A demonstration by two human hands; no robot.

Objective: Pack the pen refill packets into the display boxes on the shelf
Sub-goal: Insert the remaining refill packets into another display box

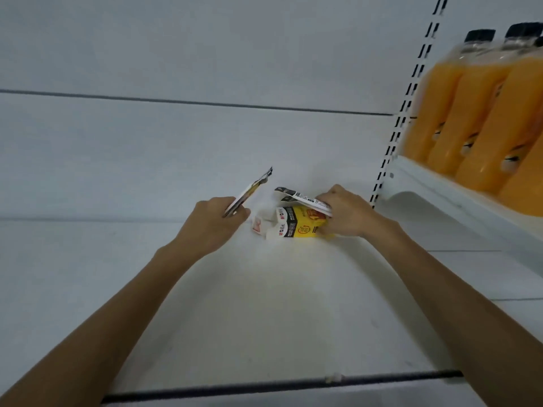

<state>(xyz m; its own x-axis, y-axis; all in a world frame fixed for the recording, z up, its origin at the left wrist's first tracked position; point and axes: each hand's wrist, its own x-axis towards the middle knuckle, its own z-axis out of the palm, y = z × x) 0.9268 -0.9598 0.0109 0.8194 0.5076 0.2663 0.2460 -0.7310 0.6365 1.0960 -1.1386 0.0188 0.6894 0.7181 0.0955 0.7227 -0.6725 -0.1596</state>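
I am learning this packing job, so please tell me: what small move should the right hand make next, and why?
Probably the right hand should press its packets down into the yellow display box. They lie tilted across its top, not yet seated inside, while the left hand holds a second bundle raised beside the box.

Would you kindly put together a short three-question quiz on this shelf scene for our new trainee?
1. True or false: the left hand grips a refill packet that is tilted upward.
2. What stands on the rack at the far right? A. orange drink bottles B. paint tins C. folded towels
3. Fill in the gap: the right hand holds packets over a ____-and-white display box.
Key: 1 true; 2 A; 3 yellow.
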